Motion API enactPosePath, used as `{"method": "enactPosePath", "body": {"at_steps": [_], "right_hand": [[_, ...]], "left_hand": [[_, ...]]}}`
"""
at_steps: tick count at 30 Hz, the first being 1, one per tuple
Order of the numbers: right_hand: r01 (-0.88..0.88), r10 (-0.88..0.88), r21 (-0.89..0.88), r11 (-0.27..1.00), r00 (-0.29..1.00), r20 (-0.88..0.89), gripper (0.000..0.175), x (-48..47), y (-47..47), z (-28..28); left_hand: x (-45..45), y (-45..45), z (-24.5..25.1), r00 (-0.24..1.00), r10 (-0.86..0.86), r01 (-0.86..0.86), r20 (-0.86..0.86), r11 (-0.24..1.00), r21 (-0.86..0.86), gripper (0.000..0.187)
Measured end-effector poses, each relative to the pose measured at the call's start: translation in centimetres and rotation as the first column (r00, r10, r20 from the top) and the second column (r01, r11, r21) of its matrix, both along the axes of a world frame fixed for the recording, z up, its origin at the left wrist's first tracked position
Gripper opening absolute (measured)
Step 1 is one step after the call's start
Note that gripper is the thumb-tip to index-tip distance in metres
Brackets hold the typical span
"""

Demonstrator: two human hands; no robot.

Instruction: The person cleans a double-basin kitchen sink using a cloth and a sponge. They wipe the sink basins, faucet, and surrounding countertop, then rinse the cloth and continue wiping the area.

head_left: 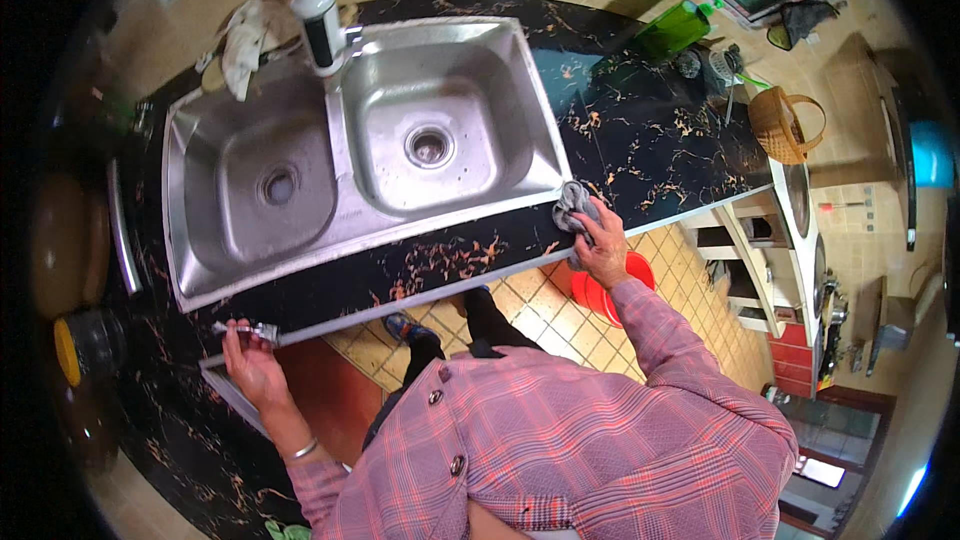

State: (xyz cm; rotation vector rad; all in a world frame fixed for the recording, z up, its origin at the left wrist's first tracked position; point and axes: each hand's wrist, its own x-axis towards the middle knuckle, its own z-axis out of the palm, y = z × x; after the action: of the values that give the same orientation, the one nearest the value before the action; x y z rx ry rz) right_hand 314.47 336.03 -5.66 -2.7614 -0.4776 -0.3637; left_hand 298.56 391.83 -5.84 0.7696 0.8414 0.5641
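Note:
My right hand (604,247) grips a bunched grey cloth (574,206) on the black marble-patterned countertop (442,262). The cloth touches the near right corner of the stainless steel double-bowl sink (339,210). On the other side, my left hand (255,367) is at the counter's front edge, below the sink's near left corner. Its fingers hold a small shiny silver object (264,331), whose exact kind I cannot make out. Both sink bowls show a round drain, and a faucet with a white and black body (321,26) stands behind the divider.
A white cloth (244,45) drapes over the sink's back left corner. Toward the back right are a green pump bottle (675,30) and a wicker basket (776,124). A yellow-lidded jar (90,347) sits far left. Below, a red bucket (637,274) stands on the tiled floor (675,285).

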Motion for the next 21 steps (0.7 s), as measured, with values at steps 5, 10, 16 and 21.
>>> {"method": "enactPosePath", "body": {"at_steps": [5, 10, 16, 21], "right_hand": [[0.217, -0.217, 0.036, 0.976, 0.976, -0.002, 0.04, 2.0, -4.2, -0.6], [0.248, -0.24, -0.062, 0.967, 0.963, 0.121, 0.037, 8.9, -5.5, -0.4], [-0.202, 0.201, -0.003, 0.979, 0.974, 0.108, 0.036, 26.2, -0.7, -1.6], [-0.045, 0.055, -0.104, 0.994, 0.994, 0.091, 0.026, 39.8, -2.9, -0.7]], "left_hand": [[1.6, -1.6, 3.4, 0.997, -0.067, 0.065, 0.027, 0.994, 0.091, 0.017], [6.3, -6.3, 5.8, 0.976, -0.208, 0.202, 0.061, 0.975, 0.097, 0.015], [19.2, -17.7, 8.6, 0.875, -0.483, 0.477, 0.003, 0.865, 0.153, 0.014], [31.3, -28.5, 7.3, 0.768, -0.64, 0.64, 0.012, 0.768, 0.02, 0.013]]}}
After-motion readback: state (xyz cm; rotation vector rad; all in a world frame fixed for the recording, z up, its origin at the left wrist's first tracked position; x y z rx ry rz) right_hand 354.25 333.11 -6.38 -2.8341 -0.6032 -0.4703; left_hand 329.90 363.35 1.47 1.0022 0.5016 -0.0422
